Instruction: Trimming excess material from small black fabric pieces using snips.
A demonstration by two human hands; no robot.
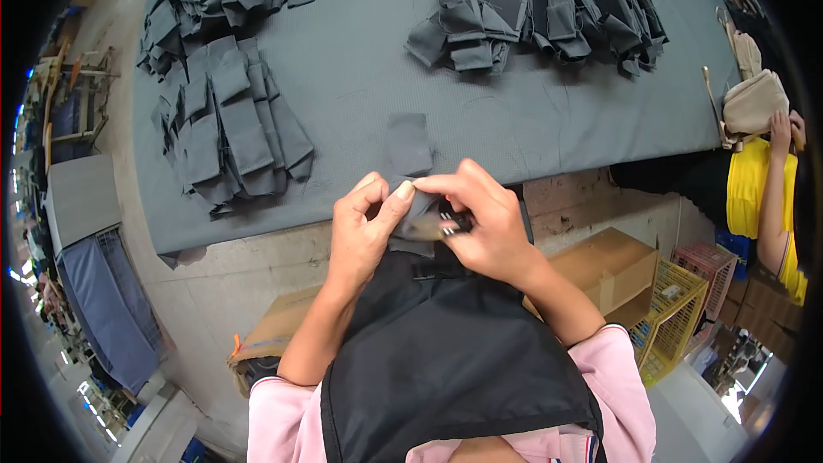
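Where both hands pinch a grey fabric piece (pixel 410 206), left hand (pixel 364 227), right hand (pixel 480 223), small clip (pixel 453 224) half hidden.

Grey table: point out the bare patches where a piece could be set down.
The grey table is bare in the middle, between the left fabric stacks and the dark strap pile, above the single grey piece. Its right near part below the strap pile is also bare. The far left and far right are crowded.
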